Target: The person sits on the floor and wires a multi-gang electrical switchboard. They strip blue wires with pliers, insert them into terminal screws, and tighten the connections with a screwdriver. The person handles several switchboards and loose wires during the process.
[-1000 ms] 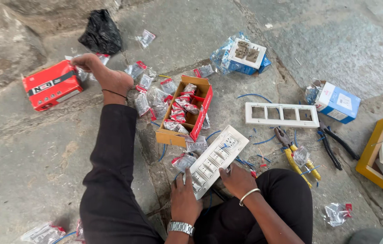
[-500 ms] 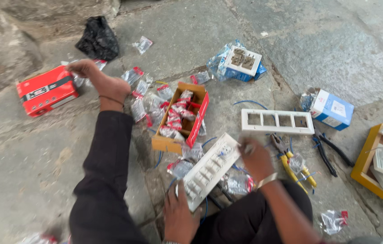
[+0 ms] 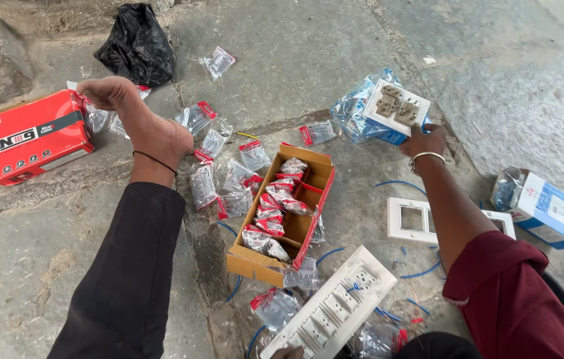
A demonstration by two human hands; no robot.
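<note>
Socket module (image 3: 398,106), white-framed with beige fittings, lay on a blue packet (image 3: 361,113) on the stone floor (image 3: 282,60), far right of the open cardboard box (image 3: 282,219) of red-tagged sachets. Right hand (image 3: 425,141) rested against the module's near edge, fingers curled on it; a firm grip could not be confirmed. Left hand (image 3: 288,352) showed only as a sliver at the lower end of the long white switch plate (image 3: 332,306), touching it; its state could not be told. A bare foot (image 3: 139,119) lay outstretched beside a red carton (image 3: 32,136).
</note>
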